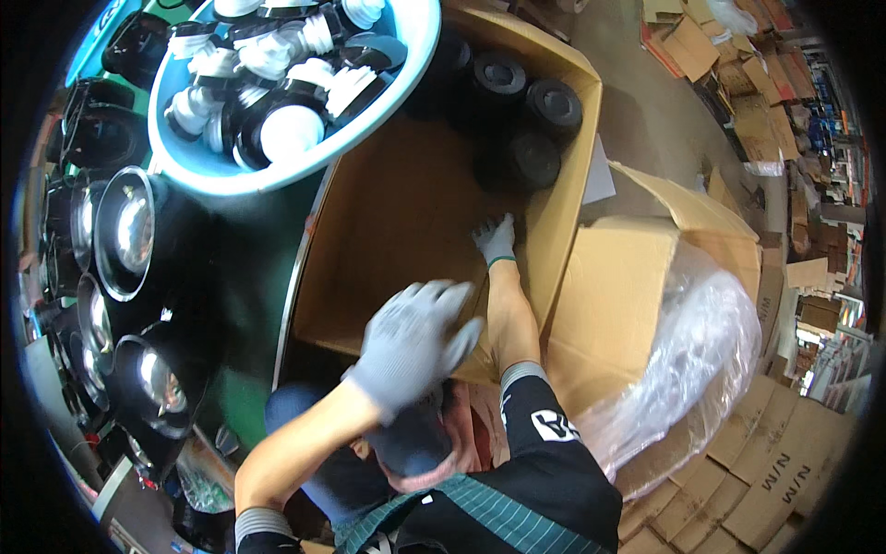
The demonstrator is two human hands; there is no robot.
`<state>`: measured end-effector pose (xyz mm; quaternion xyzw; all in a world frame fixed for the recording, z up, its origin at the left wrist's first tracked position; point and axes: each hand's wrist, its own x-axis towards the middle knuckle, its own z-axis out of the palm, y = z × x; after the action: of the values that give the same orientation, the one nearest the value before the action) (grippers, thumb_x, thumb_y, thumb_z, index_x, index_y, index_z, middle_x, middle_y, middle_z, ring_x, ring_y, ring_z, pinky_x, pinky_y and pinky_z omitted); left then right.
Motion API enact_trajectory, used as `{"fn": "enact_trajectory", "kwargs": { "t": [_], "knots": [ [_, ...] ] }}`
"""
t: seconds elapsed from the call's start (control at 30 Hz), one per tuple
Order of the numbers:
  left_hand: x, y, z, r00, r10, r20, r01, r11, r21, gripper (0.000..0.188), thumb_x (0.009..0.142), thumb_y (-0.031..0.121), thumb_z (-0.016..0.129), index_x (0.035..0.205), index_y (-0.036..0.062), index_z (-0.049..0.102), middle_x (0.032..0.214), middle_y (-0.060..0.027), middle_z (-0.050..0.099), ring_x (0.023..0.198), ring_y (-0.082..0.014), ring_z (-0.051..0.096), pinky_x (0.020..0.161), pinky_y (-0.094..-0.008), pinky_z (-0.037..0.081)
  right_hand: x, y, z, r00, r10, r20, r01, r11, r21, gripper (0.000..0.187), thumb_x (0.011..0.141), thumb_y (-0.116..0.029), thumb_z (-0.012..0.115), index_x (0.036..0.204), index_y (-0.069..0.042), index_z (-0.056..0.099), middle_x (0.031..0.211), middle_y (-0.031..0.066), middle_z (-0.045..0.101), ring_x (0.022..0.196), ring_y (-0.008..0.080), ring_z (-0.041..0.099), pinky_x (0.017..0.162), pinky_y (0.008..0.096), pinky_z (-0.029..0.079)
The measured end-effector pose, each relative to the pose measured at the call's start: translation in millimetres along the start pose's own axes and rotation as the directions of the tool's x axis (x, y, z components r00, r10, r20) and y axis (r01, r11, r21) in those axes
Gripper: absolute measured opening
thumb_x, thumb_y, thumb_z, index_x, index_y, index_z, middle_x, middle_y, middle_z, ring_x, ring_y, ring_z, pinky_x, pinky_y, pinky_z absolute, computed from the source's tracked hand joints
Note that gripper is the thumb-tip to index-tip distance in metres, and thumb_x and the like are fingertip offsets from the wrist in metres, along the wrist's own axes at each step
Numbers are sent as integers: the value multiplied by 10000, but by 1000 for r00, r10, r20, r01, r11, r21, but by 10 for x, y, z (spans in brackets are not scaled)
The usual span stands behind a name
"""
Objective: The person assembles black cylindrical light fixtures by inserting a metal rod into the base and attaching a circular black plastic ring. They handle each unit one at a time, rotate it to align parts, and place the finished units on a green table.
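At least four black cylinders (pixel 554 109) crowd the far right corner of one open cardboard box (pixel 397 222); one blue tub (pixel 221 177) sits toward its left edge, at least four shiny dark pots (pixel 127 234) along the surface (pixel 247 397).

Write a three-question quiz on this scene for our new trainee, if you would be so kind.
1. Which hand reaches down inside the open cardboard box, near the black cylindrical containers?
2. True or false: the left hand is gloved.
3. What does the light-blue tub hold? A, folded cardboard; B, black-and-white ribbed caps; C, metal spoons.

Key: 1. The right hand; 2. True; 3. B.
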<state>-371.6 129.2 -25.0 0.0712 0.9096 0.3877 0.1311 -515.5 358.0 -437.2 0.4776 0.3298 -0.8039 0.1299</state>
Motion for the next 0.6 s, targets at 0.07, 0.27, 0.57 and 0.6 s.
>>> {"fn": "enact_trajectory", "kwargs": {
  "t": [0.07, 0.27, 0.57, 0.6],
  "knots": [
    [735, -409, 658, 999, -40, 23, 43, 994, -98, 645, 1049, 472, 667, 1514, 34, 574, 1451, -256, 642, 1314, -439, 634, 1113, -527, 514, 382, -122, -48, 999, -13, -53, 23, 983, 182, 698, 1109, -546, 523, 1616, -73, 450, 1635, 149, 493, 1450, 310, 503, 1242, 488, 382],
    [2741, -760, 2067, 934, -331, -139, 264, 896, -356, 1055, 907, 648, 729, 1692, 66, 332, 1688, -274, 393, 1548, -498, 361, 1278, -604, 285, 803, -303, -52, 993, -92, -72, 107, 967, 232, 666, 1110, -531, 524, 1594, -75, 473, 1604, 138, 517, 1426, 302, 523, 1221, 481, 405],
    [3500, -1227, 2366, 956, -268, -120, 148, 794, -590, 889, 814, 272, 932, 1564, 38, 515, 1472, -209, 635, 1340, -368, 630, 1139, -476, 514, 1158, -892, -48, 963, -268, -23, 268, 953, 141, 621, 1113, -508, 526, 1560, -78, 507, 1558, 121, 552, 1391, 289, 553, 1190, 471, 439],
    [3433, -1303, 2396, 962, -257, -93, 124, 715, -688, 870, 829, 269, 924, 1561, 36, 516, 1472, -201, 633, 1346, -356, 625, 1147, -476, 509, 1191, -894, -38, 962, -272, -24, 273, 953, 134, 616, 1113, -506, 526, 1556, -78, 510, 1553, 119, 556, 1387, 288, 556, 1186, 470, 443]
  ]
}}
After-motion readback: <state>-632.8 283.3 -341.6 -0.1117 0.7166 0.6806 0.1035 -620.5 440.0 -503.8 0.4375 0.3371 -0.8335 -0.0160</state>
